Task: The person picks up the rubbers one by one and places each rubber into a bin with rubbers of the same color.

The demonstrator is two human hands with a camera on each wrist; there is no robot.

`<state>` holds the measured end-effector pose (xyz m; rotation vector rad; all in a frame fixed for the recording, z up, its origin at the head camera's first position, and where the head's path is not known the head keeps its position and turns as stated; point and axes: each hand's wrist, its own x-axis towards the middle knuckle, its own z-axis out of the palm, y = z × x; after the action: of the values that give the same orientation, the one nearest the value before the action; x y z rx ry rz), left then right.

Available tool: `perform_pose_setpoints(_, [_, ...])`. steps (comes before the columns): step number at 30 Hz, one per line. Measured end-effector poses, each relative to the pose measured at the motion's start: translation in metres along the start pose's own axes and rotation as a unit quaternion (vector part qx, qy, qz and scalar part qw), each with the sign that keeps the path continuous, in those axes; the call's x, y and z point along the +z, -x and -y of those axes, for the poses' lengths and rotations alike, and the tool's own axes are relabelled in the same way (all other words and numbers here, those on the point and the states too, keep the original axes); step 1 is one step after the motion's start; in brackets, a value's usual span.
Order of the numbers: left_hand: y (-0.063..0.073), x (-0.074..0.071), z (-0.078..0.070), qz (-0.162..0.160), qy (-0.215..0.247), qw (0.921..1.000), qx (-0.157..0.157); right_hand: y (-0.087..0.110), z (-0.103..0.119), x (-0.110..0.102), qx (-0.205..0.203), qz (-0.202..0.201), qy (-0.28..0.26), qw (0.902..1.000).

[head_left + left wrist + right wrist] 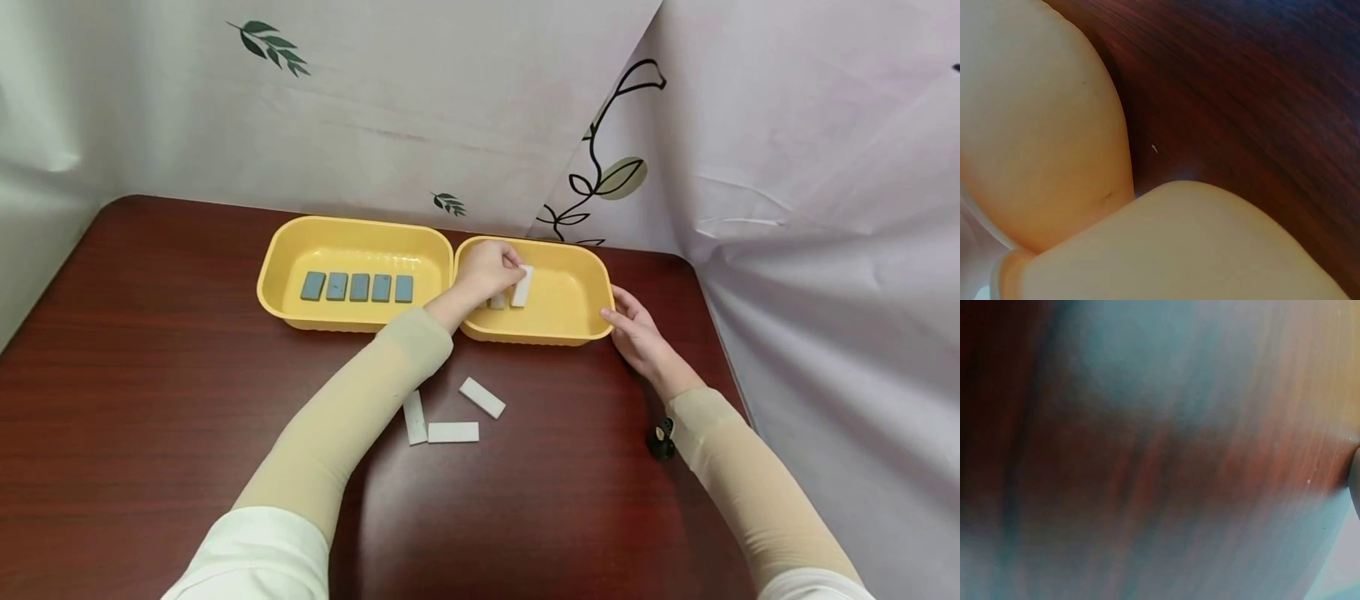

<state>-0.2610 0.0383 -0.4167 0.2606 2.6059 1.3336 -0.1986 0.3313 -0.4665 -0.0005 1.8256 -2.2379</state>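
In the head view, my left hand (486, 271) reaches into the right yellow tray (570, 321) and pinches a white rectangular tile (522, 287) between thumb and fingers. A smaller pale tile (497, 301) lies beside it, partly hidden by the hand. With the thumb over the rim and the fingers outside, my right hand (637, 333) grips that tray's right end. The left wrist view has smooth yellow curved surfaces (1041, 125) close up, and the hand is not visible there. At the right wrist view's edge, only a sliver of finger (1355, 484) shows.
A second yellow tray (315, 229) adjoins on the left, with a row of several grey-blue tiles (359, 287). Three white tiles (453, 432) lie on the dark red-brown table (187, 400) in front. Behind hangs a pale curtain (390, 100) with leaf prints.
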Motion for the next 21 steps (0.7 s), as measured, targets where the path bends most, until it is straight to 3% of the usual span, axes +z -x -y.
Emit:
perform_pose_setpoints(9, [-0.0031, 0.0019, 0.0017, 0.018, -0.036, 0.9992, 0.006, 0.0018, 0.0003, -0.0009, -0.010, 0.011, -0.014, 0.9998])
perform_pose_setpoints(21, [-0.0063, 0.0058, 0.0030, 0.007, -0.046, 0.9989, -0.006, 0.0002, -0.0014, -0.0016, -0.011, 0.015, -0.015, 0.9997])
